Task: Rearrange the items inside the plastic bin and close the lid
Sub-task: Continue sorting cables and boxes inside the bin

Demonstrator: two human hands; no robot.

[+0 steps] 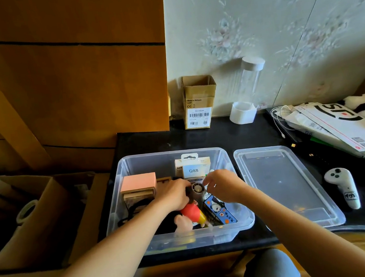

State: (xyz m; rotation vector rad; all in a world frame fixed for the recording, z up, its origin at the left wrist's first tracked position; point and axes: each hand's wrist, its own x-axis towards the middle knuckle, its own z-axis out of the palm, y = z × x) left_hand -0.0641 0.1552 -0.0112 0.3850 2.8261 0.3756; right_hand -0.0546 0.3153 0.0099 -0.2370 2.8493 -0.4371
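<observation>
In the plastic bin (125,206), the left hand (173,196) curls around a small, seemingly rigid gray fan (197,188) while the right hand (224,187), fingertips pinched, steadies its rim, the lid (285,185) alongside.

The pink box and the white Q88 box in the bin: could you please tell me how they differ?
The pink box lies flat on a stack at the bin's left side; the Q88 box stands upright near the back wall. The pink box is plain, while the Q88 box is white with printed lettering and a hang tab. Both sit inside the bin, untouched by either hand.
</observation>
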